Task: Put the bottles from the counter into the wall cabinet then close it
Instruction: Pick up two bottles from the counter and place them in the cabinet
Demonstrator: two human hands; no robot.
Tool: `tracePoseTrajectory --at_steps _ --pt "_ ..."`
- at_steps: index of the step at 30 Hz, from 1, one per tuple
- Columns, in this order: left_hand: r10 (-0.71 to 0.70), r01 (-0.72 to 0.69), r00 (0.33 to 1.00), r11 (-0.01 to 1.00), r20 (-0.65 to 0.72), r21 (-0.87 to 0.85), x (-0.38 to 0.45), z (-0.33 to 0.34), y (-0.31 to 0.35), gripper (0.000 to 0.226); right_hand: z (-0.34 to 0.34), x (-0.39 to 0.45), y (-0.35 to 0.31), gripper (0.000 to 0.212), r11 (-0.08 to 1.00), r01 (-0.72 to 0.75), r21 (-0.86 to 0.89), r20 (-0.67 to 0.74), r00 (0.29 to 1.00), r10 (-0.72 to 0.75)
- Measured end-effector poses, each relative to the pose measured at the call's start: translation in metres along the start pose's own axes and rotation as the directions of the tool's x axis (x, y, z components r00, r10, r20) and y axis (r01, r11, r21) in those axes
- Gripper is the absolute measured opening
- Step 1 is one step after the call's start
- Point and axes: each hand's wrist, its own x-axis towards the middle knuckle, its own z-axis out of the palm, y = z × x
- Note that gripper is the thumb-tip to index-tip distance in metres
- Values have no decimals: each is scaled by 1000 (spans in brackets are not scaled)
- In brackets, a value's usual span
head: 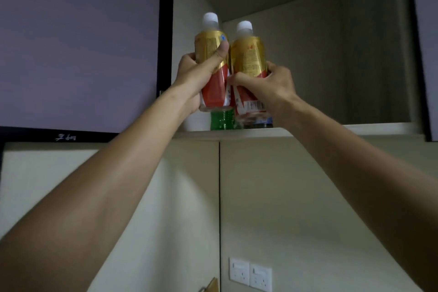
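Both arms reach up into the open wall cabinet. My left hand grips a bottle with a white cap and a gold and red label. Close beside it, my right hand grips a second bottle of the same kind. Both bottles are upright, held just above the cabinet shelf at its left side. Behind and below them on the shelf stands a green bottle, mostly hidden. Something blue shows behind my right wrist, too hidden to tell.
The cabinet's left door hangs open, its dark edge beside my left hand. A second door edge stands at the far right. The cabinet's right half shows bare shelf. Beige wall panels and two white sockets lie below.
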Motion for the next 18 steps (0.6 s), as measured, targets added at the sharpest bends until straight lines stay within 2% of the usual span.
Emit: tracePoseTrajectory --at_steps 2,3,7,10,12,15,18 --pt "17 -17 999 1000 34 -6 23 -3 -9 100 9 18 5 36 999 -44 -24 -22 999 44" --pt "19 -19 999 1000 47 -4 34 -4 -15 98 13 27 8 36 996 -73 -52 -32 997 72" --pt "-30 33 992 999 120 -20 75 -7 -54 73 26 59 30 56 956 -196 -220 -64 980 187" --pt "-64 71 983 997 170 -32 98 -5 -92 69 33 79 52 62 910 -258 -325 -59 966 253" --pt "-92 104 976 993 200 -49 109 -1 -115 82 37 90 63 57 885 -273 -376 -62 961 270" --pt "-130 132 960 991 247 11 127 3 -143 133 38 105 75 39 855 -269 -444 -29 958 286" --pt "-132 121 947 991 292 55 136 4 -150 140 40 113 79 27 830 -261 -493 23 950 313"
